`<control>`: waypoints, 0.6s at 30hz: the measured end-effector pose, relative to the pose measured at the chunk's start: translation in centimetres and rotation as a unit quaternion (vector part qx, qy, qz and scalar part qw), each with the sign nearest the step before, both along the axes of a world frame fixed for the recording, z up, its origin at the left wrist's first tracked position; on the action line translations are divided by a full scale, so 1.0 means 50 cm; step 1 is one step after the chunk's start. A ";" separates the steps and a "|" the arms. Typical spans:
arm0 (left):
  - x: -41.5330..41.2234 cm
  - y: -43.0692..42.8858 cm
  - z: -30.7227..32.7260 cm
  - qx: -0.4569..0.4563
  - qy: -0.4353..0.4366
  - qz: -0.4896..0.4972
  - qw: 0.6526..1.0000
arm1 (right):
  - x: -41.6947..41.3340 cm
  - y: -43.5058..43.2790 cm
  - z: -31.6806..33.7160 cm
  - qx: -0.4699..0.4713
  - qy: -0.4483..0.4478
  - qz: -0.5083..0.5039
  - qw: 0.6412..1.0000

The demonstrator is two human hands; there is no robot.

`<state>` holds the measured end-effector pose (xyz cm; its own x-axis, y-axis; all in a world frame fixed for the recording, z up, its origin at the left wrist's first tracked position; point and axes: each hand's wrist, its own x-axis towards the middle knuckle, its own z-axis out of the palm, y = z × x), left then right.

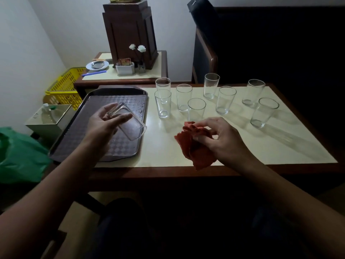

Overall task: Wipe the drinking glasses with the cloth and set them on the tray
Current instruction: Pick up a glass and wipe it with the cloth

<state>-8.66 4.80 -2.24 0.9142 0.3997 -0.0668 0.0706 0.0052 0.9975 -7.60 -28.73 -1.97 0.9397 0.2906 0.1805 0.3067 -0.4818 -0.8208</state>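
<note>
A person sits at a cream-topped table [242, 150] with a dark wooden edge. The left hand [104, 124] holds a drinking glass [133, 128] above the brown tray [119, 90], which lies on the left part of the table. The fingers curl round the glass near its base and the thumb lies across its side. The glass is tipped well over, its open rim pointing near and right, and it is not touching the tray. To the right of the tray, above the near part of the table, the right hand [222, 137] pinches a bunched red cloth [194, 146] between thumb and fingertips, and the loose end of the cloth hangs down to the table's near edge. Cloth and held glass are apart. Eight upright glasses [225, 100] stand in a loose cluster on the far half of the table, right of the tray. Farther off, a side table [149, 73] carries a tall dark wooden box [130, 30] and white flowers [137, 47]. A yellow basket [63, 86] sits at the far left, a green bag [20, 156] nearer on the left.
</note>
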 end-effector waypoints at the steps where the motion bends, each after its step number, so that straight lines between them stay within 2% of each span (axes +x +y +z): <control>1: 0.028 0.014 -0.002 0.024 -0.012 0.004 1.000 | 0.012 0.006 -0.001 0.010 0.009 -0.001 1.000; 4: 0.111 0.049 -0.018 0.117 -0.031 0.031 0.992 | 0.039 0.028 -0.012 0.039 0.049 0.013 0.998; 6: 0.166 0.065 -0.029 0.199 -0.014 0.059 0.978 | 0.053 0.042 -0.025 0.045 0.043 0.010 0.998; 9: 0.249 0.084 -0.050 0.266 0.022 0.060 0.962 | 0.072 0.058 -0.040 0.060 0.047 0.003 0.997; 18: 0.438 0.093 -0.068 0.321 0.045 0.086 0.942 | 0.138 0.065 -0.068 0.127 0.077 -0.016 0.989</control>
<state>13.26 9.44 -5.64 0.8342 0.5259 0.1657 0.2080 -0.5785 0.7887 -0.71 -25.49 -5.36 0.9695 0.2244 0.0982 0.1570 -0.2616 -0.9523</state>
